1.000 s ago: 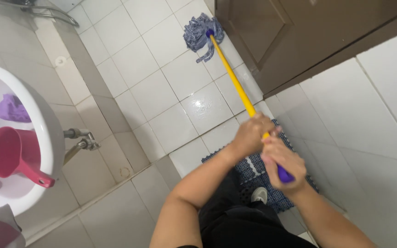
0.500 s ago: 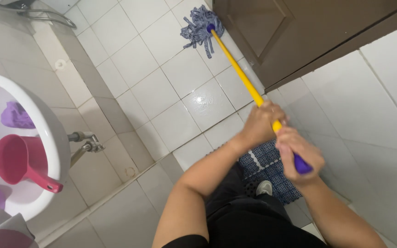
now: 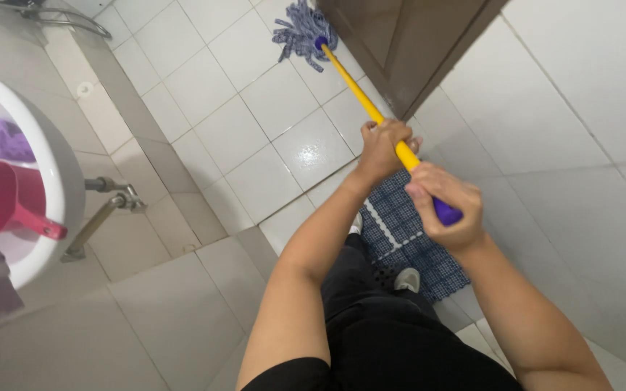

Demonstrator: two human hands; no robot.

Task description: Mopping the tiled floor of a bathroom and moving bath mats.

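Legs: black trousers (image 3: 393,340) at the bottom edge, directly below the camera.
Feet: one shoe (image 3: 407,279) resting on the blue mat, the other mostly hidden behind the left forearm.
Mat: blue, perforated (image 3: 414,239), lying on the floor beside the white tiled wall at the right.
Right hand: (image 3: 447,206) nearest the camera, grip clenched around the purple end (image 3: 446,211) of the mop handle, fingers wrapped over it.
Left hand: (image 3: 382,148) further along, grip clenched around the yellow mop handle (image 3: 360,90), knuckles up, just ahead of the right hand.
Handle line: slanted away from the body, up and to the left, passing close to the foot of the door.
Mop head: blue-grey strings (image 3: 300,30) spread on the white floor tiles (image 3: 219,130), far end of the handle, near the top edge, just left of the door.
Door: dark brown (image 3: 407,36), upper right, bottom corner close beside the left hand.
Left side, nearer: white basin (image 3: 63,181), with a pink scoop (image 3: 9,206) and a purple cloth (image 3: 5,141) inside.
Below basin: metal tap and pipe (image 3: 106,206) against the tiled step.
Far corner: thin metal hose (image 3: 67,18) along the top left.
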